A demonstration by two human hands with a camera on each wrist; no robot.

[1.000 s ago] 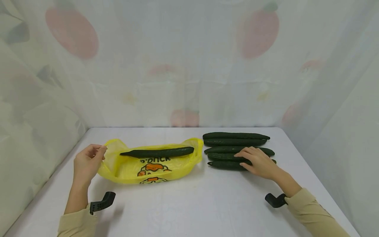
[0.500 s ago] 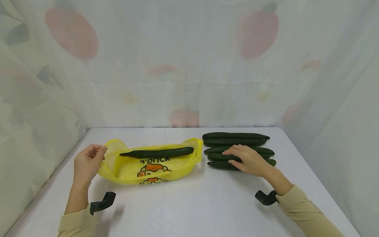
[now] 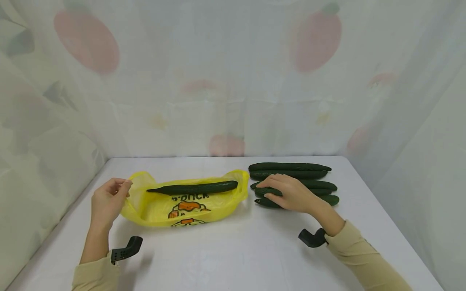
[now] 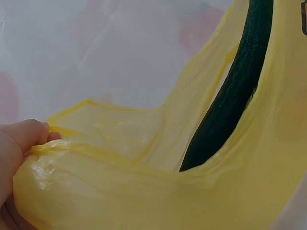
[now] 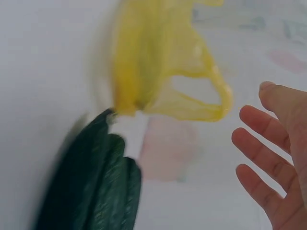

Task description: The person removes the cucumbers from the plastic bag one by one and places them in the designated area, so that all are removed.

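Yellow plastic bag (image 3: 182, 206), printed with a duck figure, lies at lower left of centre in the head view on a white counter (image 3: 233, 258). Its mouth is held open at the left rim.

Item 1: left hand (image 3: 107, 200). Its grip pinches the bag's left handle between thumb and fingers; the left wrist view shows the film bunched against the fingertips.

Item 2: cucumber in the bag (image 3: 193, 188), dark green, lying lengthwise across the opening with its right end near the right handle.

Item 3: stack of cucumbers (image 3: 309, 178), right of centre, just beside the bag's right edge, several laid parallel.

Item 4: right hand (image 3: 289, 194). It rests on the nearer cucumbers of the stack with the fingers spread and only lightly bent. The right wrist view shows the grip wide, the palm clear of the skins, holding nothing.

Risks, as judged:
- The cucumbers are round and stacked, so a sideways push from the right hand could roll the nearer ones off toward the counter's front edge.
- Thin film held by one pinch may slip, letting the mouth fall flat.
- The lodged cucumber spans the opening and may block another from sliding in beside it.
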